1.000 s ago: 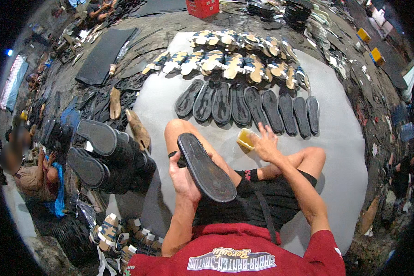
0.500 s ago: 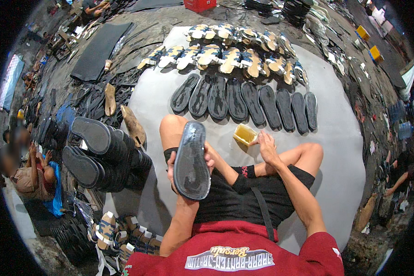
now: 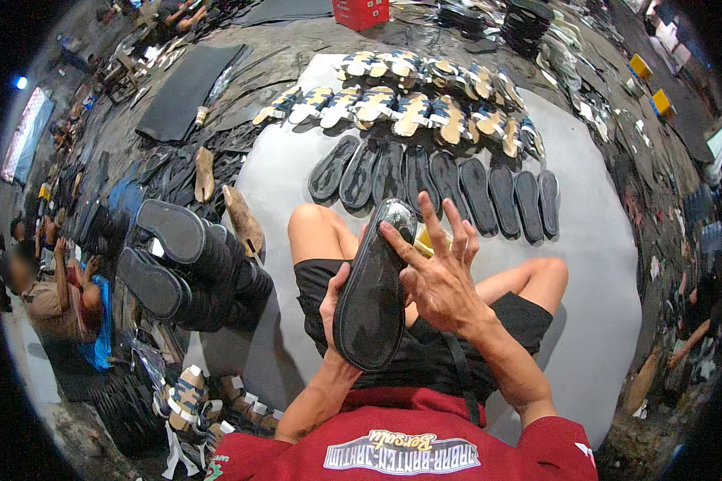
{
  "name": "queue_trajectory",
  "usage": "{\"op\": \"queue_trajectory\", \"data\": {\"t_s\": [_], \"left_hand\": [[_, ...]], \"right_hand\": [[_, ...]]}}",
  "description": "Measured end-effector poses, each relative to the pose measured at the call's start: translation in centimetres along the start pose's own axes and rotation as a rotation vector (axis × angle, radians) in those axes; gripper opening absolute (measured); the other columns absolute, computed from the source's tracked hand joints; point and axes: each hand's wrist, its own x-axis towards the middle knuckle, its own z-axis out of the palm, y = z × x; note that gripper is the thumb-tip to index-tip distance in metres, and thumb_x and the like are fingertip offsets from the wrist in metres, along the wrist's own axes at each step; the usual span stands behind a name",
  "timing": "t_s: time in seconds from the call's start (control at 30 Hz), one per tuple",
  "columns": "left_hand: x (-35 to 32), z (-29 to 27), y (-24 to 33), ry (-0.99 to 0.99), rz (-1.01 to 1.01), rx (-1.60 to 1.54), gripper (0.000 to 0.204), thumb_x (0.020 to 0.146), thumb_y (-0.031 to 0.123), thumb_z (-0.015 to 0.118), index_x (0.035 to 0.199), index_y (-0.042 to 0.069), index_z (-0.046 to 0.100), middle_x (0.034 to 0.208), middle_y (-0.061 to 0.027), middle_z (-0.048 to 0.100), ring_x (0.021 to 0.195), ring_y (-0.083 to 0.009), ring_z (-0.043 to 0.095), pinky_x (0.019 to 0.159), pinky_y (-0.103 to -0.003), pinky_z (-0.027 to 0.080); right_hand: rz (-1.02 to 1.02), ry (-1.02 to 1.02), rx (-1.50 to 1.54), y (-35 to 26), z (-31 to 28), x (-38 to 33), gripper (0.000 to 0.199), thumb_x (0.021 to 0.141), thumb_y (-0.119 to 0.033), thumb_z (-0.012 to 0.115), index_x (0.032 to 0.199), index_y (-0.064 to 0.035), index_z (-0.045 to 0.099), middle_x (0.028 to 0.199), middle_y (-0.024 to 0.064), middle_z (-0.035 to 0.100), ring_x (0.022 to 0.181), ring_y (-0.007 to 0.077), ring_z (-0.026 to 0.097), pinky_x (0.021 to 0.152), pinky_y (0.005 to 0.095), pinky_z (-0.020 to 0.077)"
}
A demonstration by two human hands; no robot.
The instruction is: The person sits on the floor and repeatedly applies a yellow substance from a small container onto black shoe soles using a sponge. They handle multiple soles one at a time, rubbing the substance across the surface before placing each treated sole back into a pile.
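Observation:
My left hand (image 3: 334, 305) grips a black shoe sole (image 3: 373, 293) by its left edge and holds it upright over my lap. The sole's top end looks wet and shiny. My right hand (image 3: 435, 272) is spread, and its fingertips press on the sole's upper part. A small yellow container (image 3: 429, 239) shows just behind my right hand, partly hidden by the fingers. I sit cross-legged on a grey sheet (image 3: 602, 264).
A row of several black soles (image 3: 457, 180) lies in front of my knees, with patterned sandal uppers (image 3: 409, 100) behind it. Stacks of black soles (image 3: 188, 264) stand at my left. A seated person (image 3: 52, 293) is at the far left. A red crate (image 3: 361, 12) stands at the back.
My right hand left the yellow container and came onto the sole's upper end. The sole was turned from lying across my lap to standing more upright in my left hand.

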Motion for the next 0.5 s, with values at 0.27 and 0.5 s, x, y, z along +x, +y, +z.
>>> {"op": "queue_trajectory", "data": {"t_s": [0.27,0.5], "left_hand": [[0.1,-0.9,1.4,-0.098,-0.072,0.054,0.069,0.111,0.051,0.043,0.149,-0.005,0.056,0.131,-0.0285,0.071,0.112,-0.0382,0.075,0.104,-0.051,0.060],[-0.3,-0.1,1.7,0.025,-0.115,0.227,0.067,0.113,0.048,0.042,0.154,-0.004,0.050,0.124,-0.0253,0.073,0.102,-0.0330,0.077,0.092,-0.042,0.065]], "right_hand": [[-0.011,0.007,0.057,-0.5,-2.1,-0.4,0.059,0.112,-0.055,0.043,0.163,-0.0269,0.053,0.183,0.0110,0.012,0.164,0.0404,0.012,0.125,0.0639,0.0053],[-0.018,-0.140,-0.071,1.2,-0.6,0.6,0.058,0.114,-0.059,0.028,0.169,-0.0419,0.038,0.184,0.0107,0.009,0.165,0.0423,0.008,0.125,0.0669,0.0054]]}}
